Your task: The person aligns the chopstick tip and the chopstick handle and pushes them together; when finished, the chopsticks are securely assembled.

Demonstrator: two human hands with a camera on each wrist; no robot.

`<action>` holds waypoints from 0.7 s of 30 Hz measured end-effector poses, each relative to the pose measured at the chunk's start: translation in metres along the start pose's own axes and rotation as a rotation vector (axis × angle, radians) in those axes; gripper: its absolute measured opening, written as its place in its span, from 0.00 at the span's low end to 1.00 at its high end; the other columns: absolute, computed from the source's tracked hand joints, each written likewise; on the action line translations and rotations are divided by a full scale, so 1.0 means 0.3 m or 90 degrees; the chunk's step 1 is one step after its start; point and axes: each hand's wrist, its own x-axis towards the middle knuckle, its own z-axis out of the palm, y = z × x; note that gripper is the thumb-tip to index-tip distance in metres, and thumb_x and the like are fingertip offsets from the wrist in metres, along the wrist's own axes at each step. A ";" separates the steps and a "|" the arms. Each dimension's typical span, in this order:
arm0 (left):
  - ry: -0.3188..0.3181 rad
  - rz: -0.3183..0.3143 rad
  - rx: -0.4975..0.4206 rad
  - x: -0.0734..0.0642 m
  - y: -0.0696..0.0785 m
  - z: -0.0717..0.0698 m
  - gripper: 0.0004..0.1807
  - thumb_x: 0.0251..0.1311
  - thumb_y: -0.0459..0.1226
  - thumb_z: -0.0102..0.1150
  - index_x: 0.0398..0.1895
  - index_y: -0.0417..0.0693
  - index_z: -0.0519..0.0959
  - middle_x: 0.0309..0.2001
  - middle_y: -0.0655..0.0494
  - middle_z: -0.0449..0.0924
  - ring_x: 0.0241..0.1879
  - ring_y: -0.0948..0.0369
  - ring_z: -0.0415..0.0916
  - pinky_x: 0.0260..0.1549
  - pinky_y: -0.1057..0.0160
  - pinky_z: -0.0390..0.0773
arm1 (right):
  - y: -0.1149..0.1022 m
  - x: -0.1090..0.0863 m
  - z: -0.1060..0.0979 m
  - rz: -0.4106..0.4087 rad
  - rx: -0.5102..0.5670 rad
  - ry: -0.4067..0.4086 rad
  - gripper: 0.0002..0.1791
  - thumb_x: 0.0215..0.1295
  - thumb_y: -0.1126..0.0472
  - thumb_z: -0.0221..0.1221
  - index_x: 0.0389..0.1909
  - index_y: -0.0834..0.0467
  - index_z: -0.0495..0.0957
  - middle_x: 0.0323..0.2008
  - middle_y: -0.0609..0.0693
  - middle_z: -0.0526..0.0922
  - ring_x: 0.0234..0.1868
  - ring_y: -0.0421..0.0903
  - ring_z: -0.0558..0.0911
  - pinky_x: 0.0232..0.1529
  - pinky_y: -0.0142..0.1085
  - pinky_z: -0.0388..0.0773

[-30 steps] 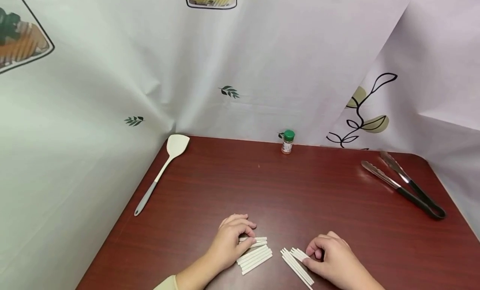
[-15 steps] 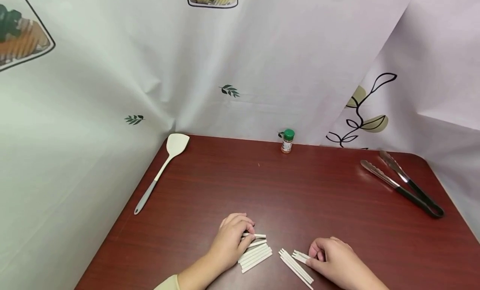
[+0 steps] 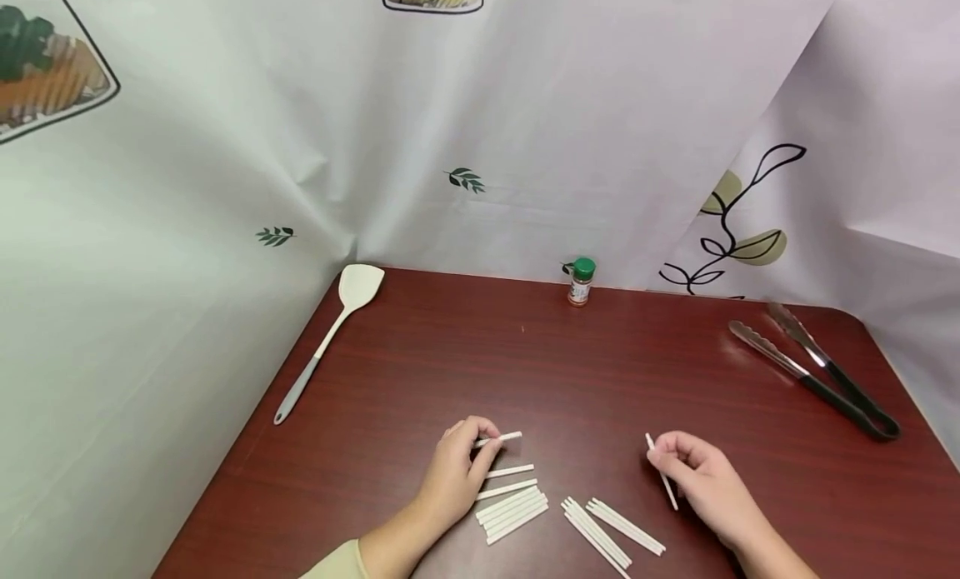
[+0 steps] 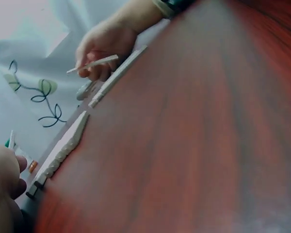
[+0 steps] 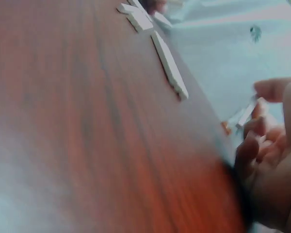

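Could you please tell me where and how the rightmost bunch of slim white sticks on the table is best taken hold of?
I'd suggest pinching the rightmost bunch of slim white sticks mid-length, across both long edges, coming from above and the right, since they lie side by side and a second slim white bunch sits close on the left.

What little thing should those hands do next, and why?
Probably have the left hand lay its white stick on the table, just past the two spaced-out sticks. Those lie apart from the close-packed row, and the held stick points much the same way, so it would seem to fit as the next one along.
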 end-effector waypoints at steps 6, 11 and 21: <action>0.001 0.041 0.024 0.030 -0.020 0.012 0.15 0.65 0.32 0.71 0.54 0.49 0.85 0.41 0.65 0.87 0.40 0.66 0.82 0.44 0.52 0.79 | 0.030 0.044 -0.020 -0.098 0.181 -0.014 0.04 0.75 0.78 0.56 0.39 0.69 0.75 0.32 0.49 0.84 0.31 0.40 0.86 0.32 0.34 0.84; -0.034 0.059 0.041 0.076 -0.032 0.034 0.14 0.69 0.36 0.69 0.56 0.51 0.86 0.46 0.63 0.89 0.43 0.65 0.84 0.44 0.52 0.79 | 0.030 0.090 0.000 -0.159 0.253 -0.044 0.03 0.75 0.80 0.53 0.43 0.72 0.72 0.36 0.57 0.88 0.38 0.48 0.91 0.43 0.38 0.87; -0.094 0.102 0.058 0.154 -0.031 0.093 0.08 0.73 0.38 0.66 0.51 0.52 0.87 0.44 0.63 0.89 0.43 0.64 0.84 0.47 0.53 0.79 | 0.011 0.207 0.142 -0.310 -0.130 -0.027 0.16 0.72 0.70 0.65 0.59 0.60 0.87 0.42 0.45 0.89 0.48 0.39 0.83 0.52 0.24 0.73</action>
